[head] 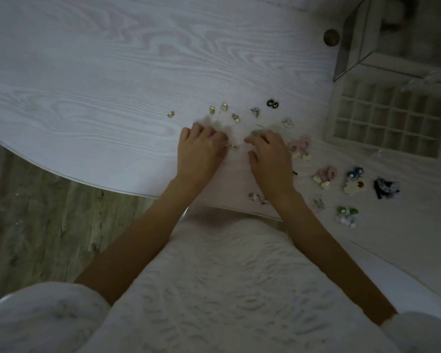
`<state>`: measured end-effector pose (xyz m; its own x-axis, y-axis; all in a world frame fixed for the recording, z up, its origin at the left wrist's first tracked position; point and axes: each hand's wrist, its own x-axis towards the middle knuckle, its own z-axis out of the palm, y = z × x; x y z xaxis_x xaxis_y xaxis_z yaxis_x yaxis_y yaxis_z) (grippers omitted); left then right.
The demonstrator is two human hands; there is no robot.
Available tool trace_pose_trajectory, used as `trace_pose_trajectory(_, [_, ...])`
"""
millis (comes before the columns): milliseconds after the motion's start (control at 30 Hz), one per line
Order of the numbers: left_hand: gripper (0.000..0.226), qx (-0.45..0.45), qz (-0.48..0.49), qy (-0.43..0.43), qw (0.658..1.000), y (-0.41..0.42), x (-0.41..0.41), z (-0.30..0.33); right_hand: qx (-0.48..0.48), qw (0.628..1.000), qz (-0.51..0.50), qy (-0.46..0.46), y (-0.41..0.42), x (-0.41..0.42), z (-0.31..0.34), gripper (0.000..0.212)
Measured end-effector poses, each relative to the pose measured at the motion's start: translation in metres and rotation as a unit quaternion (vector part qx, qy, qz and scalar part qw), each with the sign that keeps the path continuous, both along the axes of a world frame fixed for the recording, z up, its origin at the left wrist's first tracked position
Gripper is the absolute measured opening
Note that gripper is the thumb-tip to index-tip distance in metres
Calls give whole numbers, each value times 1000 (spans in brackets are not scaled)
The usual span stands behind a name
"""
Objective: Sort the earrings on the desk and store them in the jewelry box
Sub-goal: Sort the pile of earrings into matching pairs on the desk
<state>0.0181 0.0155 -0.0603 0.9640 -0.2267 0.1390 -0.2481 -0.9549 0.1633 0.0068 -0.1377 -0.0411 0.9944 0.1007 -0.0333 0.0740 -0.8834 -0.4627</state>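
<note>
While both hands rest on the white desk (87, 72) close to its near edge, the left hand (199, 151) has its fingers curled down, fingertips beside a small clear earring (233, 147); whether they pinch it cannot be told in the dim light. The right hand (270, 156) lies just beside it, fingers bent over a pale earring (256, 132), perhaps touching it. Beyond the fingertips a loose row of small earrings runs across the desk: a gold stud (170, 114) farthest left, more gold studs (218, 108), and a black pair (272, 104). Pink earrings (301, 146), blue earrings (355, 174) and green earrings (346, 215) lie toward the desk's right side. The jewelry box (390, 115), its grid of compartments open, sits at the far right edge.
</note>
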Motion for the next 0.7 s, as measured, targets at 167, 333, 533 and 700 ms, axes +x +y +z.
trace_pose_trajectory(167, [22,-31,31,17,999,5,-17,-3,75,997,-10,21,9,-1,4,26])
trace_pose_trajectory(333, [16,-75,56,60,994,2,-19,0,34,998,32,52,23,8,-7,31])
trace_pose_trajectory(533, [11,-137,77,100,983,-8,-15,2,33,997,20,70,21,1,-11,23])
trace_pose_trajectory(700, [8,-154,88,116,977,-15,-18,3,79,993,-30,87,17,-6,-8,19])
